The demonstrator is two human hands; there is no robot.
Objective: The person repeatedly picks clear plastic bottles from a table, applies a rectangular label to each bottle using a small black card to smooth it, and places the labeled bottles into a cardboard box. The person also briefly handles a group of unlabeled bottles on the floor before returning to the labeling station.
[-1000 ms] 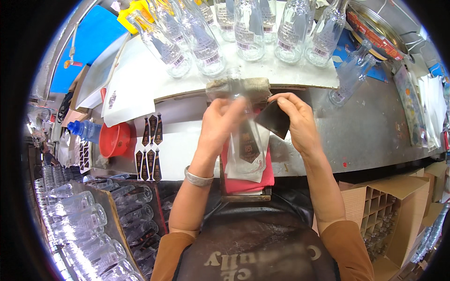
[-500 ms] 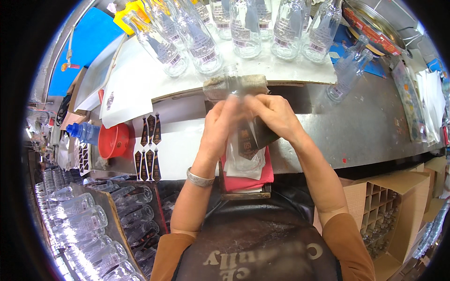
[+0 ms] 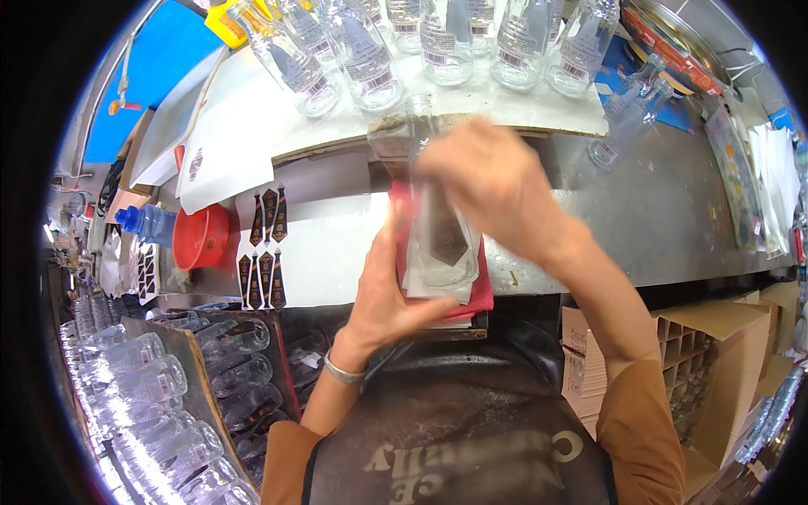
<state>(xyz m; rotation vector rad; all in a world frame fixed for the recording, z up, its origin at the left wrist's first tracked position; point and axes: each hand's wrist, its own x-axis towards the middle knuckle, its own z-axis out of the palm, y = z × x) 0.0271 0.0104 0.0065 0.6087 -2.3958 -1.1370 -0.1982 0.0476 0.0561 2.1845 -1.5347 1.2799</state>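
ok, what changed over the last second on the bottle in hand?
The right hand moved left across the clear bottle, whose dark label it had held off to the right and now sits on the glass. The left hand still cradles the bottle. The bottle row and label sheets are unmoved.

Bright even light, fisheye-bent edges, perhaps slight motion blur

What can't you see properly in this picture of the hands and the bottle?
- Head view: the right hand is motion-blurred, so its grip is unclear.
- It covers the upper part of the clear bottle.
- The left hand hides the bottle's left side.
- Dark label: design too blurred.
- Bottles at top: cut off by the edge.
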